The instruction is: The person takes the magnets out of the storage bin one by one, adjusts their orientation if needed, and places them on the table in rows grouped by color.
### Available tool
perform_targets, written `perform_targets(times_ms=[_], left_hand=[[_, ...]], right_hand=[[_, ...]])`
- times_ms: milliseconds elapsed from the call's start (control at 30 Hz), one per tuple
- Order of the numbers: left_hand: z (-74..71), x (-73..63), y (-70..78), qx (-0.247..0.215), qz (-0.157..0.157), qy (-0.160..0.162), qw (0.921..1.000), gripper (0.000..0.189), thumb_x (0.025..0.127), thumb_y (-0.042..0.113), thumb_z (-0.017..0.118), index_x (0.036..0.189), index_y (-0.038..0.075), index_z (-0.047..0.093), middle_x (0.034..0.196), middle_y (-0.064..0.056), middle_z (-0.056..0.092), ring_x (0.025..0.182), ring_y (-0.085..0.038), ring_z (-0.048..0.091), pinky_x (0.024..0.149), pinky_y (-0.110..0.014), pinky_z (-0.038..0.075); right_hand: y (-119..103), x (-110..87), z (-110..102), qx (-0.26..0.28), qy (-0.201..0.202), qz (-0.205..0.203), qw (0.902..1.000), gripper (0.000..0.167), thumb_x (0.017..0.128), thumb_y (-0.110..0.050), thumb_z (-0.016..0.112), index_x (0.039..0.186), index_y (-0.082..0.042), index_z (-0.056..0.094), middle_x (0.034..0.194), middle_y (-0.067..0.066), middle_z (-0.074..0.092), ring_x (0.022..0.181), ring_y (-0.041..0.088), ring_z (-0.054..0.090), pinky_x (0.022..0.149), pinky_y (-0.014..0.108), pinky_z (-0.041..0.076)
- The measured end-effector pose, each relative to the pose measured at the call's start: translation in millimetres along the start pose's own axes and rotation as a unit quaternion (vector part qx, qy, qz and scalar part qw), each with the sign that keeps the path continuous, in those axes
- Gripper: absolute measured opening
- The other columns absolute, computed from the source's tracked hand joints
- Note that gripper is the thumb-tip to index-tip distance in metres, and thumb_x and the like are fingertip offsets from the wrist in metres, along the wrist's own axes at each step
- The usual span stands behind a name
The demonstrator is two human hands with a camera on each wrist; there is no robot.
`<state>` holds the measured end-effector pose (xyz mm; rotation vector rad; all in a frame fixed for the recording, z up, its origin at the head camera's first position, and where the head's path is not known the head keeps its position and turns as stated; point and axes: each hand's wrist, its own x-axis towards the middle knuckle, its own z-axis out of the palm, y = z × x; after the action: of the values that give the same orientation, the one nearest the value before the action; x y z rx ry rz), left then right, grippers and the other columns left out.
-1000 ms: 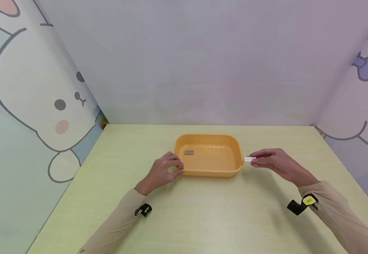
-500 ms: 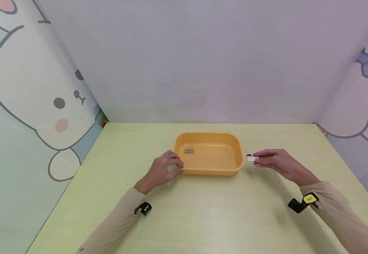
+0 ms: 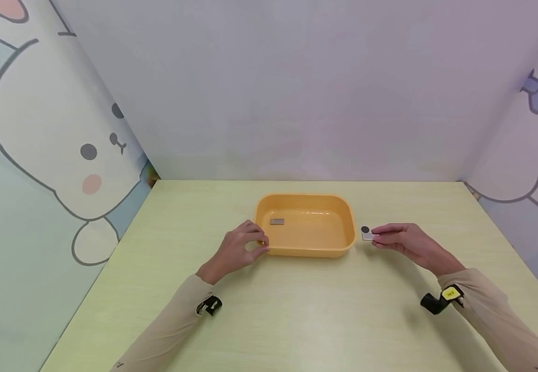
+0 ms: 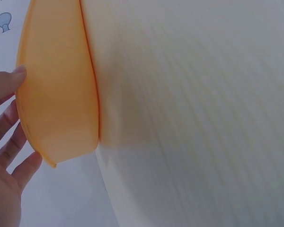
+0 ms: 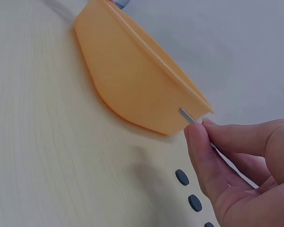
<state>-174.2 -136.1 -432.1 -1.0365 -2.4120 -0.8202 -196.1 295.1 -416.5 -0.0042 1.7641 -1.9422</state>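
Note:
An orange plastic tub (image 3: 306,251) stands on the table, and a small flat grey metal piece (image 3: 277,221) lies inside it at the left. My left hand (image 3: 241,245) holds the tub's left rim. In the left wrist view, that hand's thumb (image 4: 20,75) and another fingertip touch the rim. Just right of the tub, my right hand (image 3: 406,244) pinches a thin, flat, silvery rectangular piece (image 3: 368,236) between thumb and fingers, above the table. Part of this piece is hidden by the fingers. Its thin edge (image 5: 187,115) shows in the right wrist view, close to the tub wall.
Three black round discs show on the table in the right wrist view, the lowest cut off by the frame; one is this disc (image 5: 195,203). The head view shows one black disc (image 3: 365,229). A plain wall (image 3: 306,103) rises behind the pale wooden table (image 3: 297,310).
My right hand has shifted slightly right and down with the silvery piece, a little farther from the tub. More of the black disc shows behind it. The left hand stays on the rim.

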Motion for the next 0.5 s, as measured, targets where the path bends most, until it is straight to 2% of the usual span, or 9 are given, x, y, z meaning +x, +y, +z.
perform_targets(times_ms=[367,500], left_hand=[[-0.2,0.8,0.5,-0.008,-0.007,-0.004,0.9999,0.011,0.077,0.016,0.08,0.079,0.019,0.069,0.087,0.007,0.062,0.085,-0.01,0.053,0.06,-0.033,0.05],[-0.3,0.6,0.6,-0.012,-0.004,-0.002,0.9999,0.011,0.076,0.015,0.08,0.079,0.018,0.069,0.087,0.006,0.062,0.086,-0.011,0.053,0.059,-0.035,0.05]], right_hand=[[9,5.2,-5,0.018,0.021,0.01,0.9996,0.024,0.086,0.004,0.064,0.109,0.002,0.068,0.105,0.01,0.068,0.091,0.021,0.068,0.088,0.037,0.047],[12,6.4,-6,0.004,0.023,0.006,0.9997,0.028,0.086,0.002,0.065,0.114,0.006,0.064,0.106,0.009,0.067,0.092,0.02,0.068,0.088,0.036,0.048]])
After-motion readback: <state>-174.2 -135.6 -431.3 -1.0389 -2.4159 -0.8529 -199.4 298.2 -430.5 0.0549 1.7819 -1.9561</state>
